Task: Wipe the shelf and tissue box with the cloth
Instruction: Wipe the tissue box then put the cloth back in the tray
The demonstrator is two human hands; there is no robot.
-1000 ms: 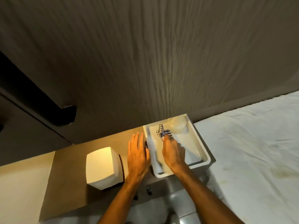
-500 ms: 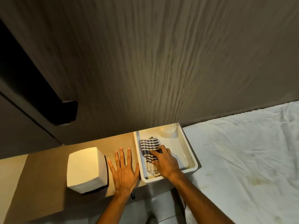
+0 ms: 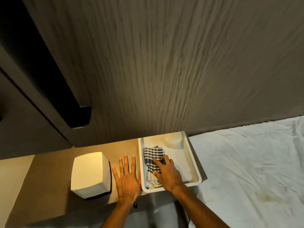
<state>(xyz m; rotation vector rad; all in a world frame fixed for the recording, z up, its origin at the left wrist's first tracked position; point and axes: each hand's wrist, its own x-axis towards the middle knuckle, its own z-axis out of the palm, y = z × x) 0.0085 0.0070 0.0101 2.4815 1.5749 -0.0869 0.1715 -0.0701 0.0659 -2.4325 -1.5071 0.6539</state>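
A blue-and-white checked cloth [image 3: 153, 155] lies inside a white tray [image 3: 191, 155] on the beige shelf [image 3: 49, 181]. My right hand [image 3: 167, 174] rests on the cloth's near half, fingers curled over it and pressing it against the tray floor. My left hand [image 3: 127, 176] lies flat on the shelf, fingers spread, just left of the tray rim. The white tissue box [image 3: 89, 174] stands on the shelf to the left of my left hand, a small gap between them.
A small white bowl [image 3: 172, 141] sits in the tray's far corner. A bed with a white sheet [image 3: 250, 170] borders the shelf on the right. A textured wall panel [image 3: 164, 71] rises behind, and a dark cabinet edge [image 3: 49, 89] overhangs on the left.
The right hand slid from the tray's far end toward me, drawing the cloth along the tray floor. The left hand stayed flat on the shelf. The camera view shifted.
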